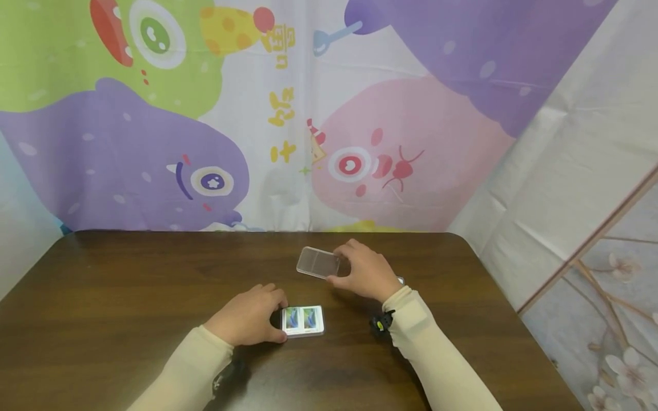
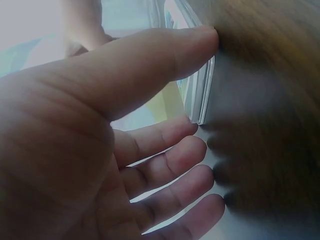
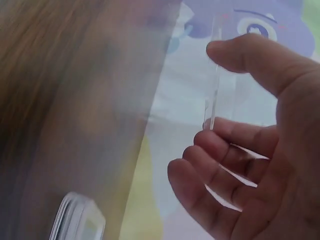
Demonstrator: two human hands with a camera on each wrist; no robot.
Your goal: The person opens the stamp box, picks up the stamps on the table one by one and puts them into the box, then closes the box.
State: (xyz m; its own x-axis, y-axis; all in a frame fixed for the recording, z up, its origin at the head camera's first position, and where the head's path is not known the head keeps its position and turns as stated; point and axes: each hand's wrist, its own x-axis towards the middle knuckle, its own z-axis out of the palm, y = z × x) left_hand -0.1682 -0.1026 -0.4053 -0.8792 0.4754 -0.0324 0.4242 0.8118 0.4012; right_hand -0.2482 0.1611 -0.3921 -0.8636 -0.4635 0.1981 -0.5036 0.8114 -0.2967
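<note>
My left hand (image 1: 252, 317) pinches the left end of a small, flat white case (image 1: 313, 321) on the table, its thumb at the near edge and fingers at the far edge. Two similar pictures show on the case's top. In the left wrist view, the case (image 2: 201, 95) has layered, clear edges between thumb and index finger. Farther back, my right hand (image 1: 366, 271) holds a clear plastic cover (image 1: 316, 262) by its right end. The right wrist view shows this cover (image 3: 216, 90) edge-on between thumb and fingers, raised off the table.
Behind the right wrist, a small light object (image 1: 401, 280) peeks out, mostly hidden. A white layered stack (image 3: 77, 220) sits low in the right wrist view. The brown wooden table (image 1: 154, 274) ends at a cartoon-printed cloth (image 1: 288, 194), with a pale cloth on the right.
</note>
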